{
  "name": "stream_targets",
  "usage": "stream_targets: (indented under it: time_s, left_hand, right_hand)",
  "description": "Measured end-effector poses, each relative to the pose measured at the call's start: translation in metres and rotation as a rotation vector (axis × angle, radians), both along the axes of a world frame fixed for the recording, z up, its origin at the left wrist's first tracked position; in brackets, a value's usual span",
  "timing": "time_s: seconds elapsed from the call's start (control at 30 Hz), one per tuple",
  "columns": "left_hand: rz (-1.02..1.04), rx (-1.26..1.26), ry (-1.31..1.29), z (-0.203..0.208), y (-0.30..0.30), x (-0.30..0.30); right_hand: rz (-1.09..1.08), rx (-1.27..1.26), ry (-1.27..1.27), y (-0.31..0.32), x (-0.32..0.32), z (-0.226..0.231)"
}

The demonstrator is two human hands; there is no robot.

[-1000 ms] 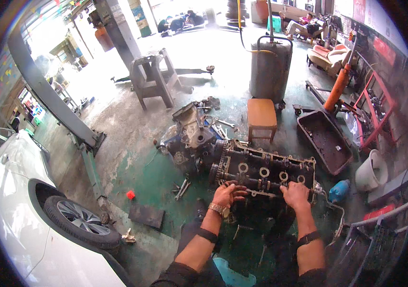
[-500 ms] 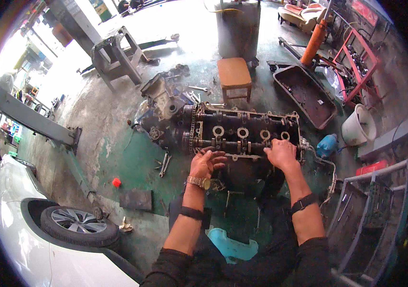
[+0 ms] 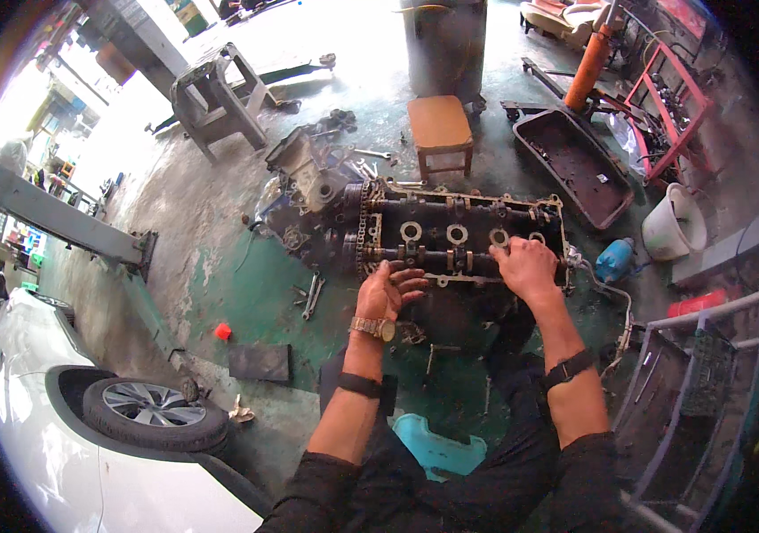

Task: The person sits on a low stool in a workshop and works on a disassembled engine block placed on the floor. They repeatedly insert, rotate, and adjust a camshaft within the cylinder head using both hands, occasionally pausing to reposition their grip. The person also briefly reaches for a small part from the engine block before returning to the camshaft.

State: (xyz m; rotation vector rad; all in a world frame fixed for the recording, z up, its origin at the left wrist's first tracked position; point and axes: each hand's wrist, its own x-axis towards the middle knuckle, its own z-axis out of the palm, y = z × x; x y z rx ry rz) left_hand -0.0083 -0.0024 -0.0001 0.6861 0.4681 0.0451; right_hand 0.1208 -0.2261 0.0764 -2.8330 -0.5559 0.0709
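Note:
In front of me lies an engine's cylinder head (image 3: 457, 215) with its top uncovered. Two camshafts run lengthwise along it, and a timing chain (image 3: 363, 233) shows at its left end. My left hand (image 3: 388, 293) is at the near left edge, palm turned partly up, fingers apart and nothing visible in them. Over the near camshaft, toward the right end, my right hand (image 3: 529, 269) has its fingers bent down beside the pale round plug holes. Whatever lies under those fingertips is hidden.
Wrenches (image 3: 313, 296) and a removed metal cover (image 3: 304, 169) lie left of the engine. Beyond it stands a wooden stool (image 3: 440, 124). To the right are a black drip tray (image 3: 615, 209), a blue jug (image 3: 613, 260), a white bucket (image 3: 664, 226) and a metal rack (image 3: 655, 426).
The whole view has shifted slightly. My right hand has moved a little forward and left over the near camshaft. My left hand stays by the near left edge, fingers still apart.

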Motion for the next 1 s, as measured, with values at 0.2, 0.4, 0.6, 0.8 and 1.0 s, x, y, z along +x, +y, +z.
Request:
stream_targets:
  time_s: [0.2, 0.4, 0.6, 0.8, 1.0]
  left_hand:
    - [-0.029, -0.121, -0.032, 0.004, 0.001, 0.000]
    - [-0.035, -0.275, -0.100, -0.019, 0.013, -0.002]
    - [-0.073, -0.337, -0.345, -0.050, 0.022, -0.003]
    - [-0.154, -0.265, -0.240, -0.053, 0.035, -0.007]
    - [-0.024, -0.146, -0.063, -0.019, 0.009, -0.003]
  right_hand:
    - [0.312, 0.343, -0.037, 0.045, -0.024, 0.000]
    - [0.499, 0.410, -0.069, 0.095, -0.058, -0.011]
    - [0.501, 0.231, -0.027, 0.120, -0.069, -0.019]
    - [0.479, 0.213, 0.067, 0.125, -0.068, -0.026]
    - [0.365, 0.222, 0.040, 0.107, -0.057, -0.003]
